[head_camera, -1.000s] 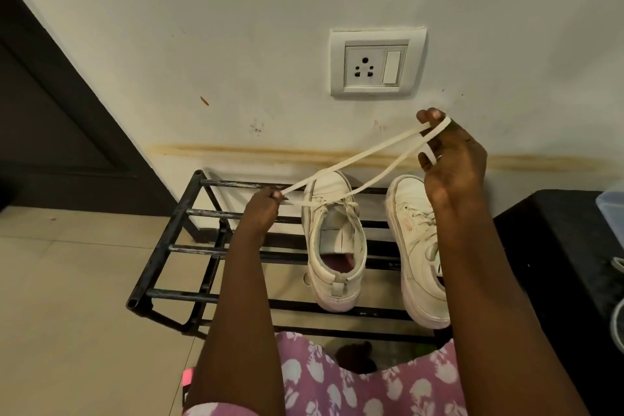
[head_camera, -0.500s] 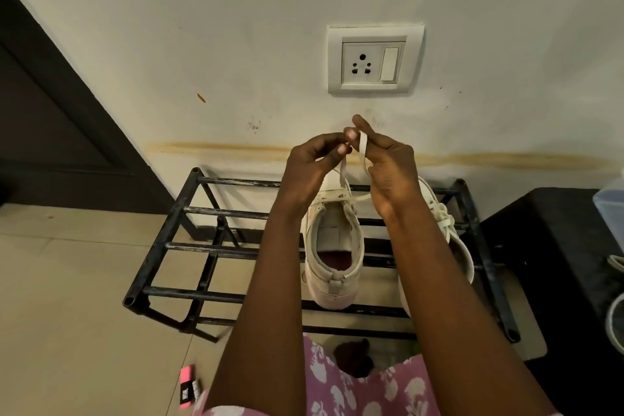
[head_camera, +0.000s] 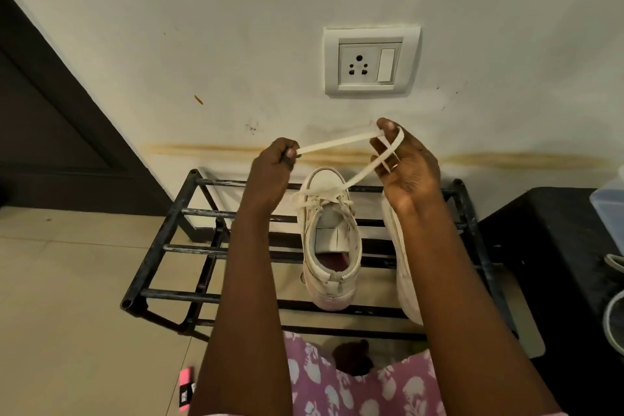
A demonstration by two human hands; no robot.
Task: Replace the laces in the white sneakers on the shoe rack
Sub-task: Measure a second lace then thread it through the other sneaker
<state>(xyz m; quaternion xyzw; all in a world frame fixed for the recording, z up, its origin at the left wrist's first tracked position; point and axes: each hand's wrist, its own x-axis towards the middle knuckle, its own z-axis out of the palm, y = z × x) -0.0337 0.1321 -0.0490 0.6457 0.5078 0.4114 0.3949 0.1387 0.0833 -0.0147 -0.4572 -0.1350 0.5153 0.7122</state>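
Lace (head_camera: 334,142) looks limp and light, best pinched near its tip, as left hand (head_camera: 275,164) does; right hand (head_camera: 407,165), at 3 o'clock, hooks its loop.

no text, brand or number can be read anywhere here. the only print in sight is a patch of white marks on the black end of a small pink and black object (head_camera: 186,388) lying on the floor tiles (head_camera: 67,314) at the lower left, too small and blurred to make out.
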